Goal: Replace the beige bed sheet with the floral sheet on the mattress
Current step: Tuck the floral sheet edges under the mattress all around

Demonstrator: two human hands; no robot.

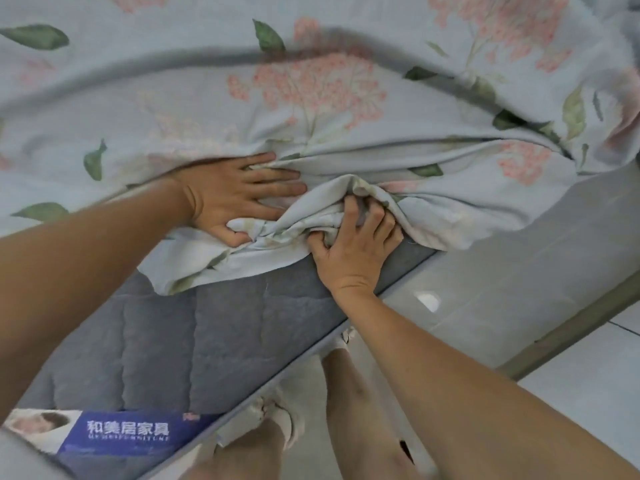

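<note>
The floral sheet point(311, 91), pale blue with pink blossoms and green leaves, covers the top of the mattress and bunches at its near edge. The grey quilted side of the mattress point(214, 327) shows below the bunched hem. My left hand point(232, 199) lies flat on the sheet with fingers stretched out, its thumb tucked under a fold. My right hand point(353, 247) grips a bunched fold of the sheet at the mattress edge, fingers curled into the cloth. No beige sheet is in view.
A blue label with white characters point(128, 433) sits on the mattress side at lower left. Glossy pale floor tiles point(485, 292) lie to the right. My legs and light shoes point(277, 420) stand close against the bed.
</note>
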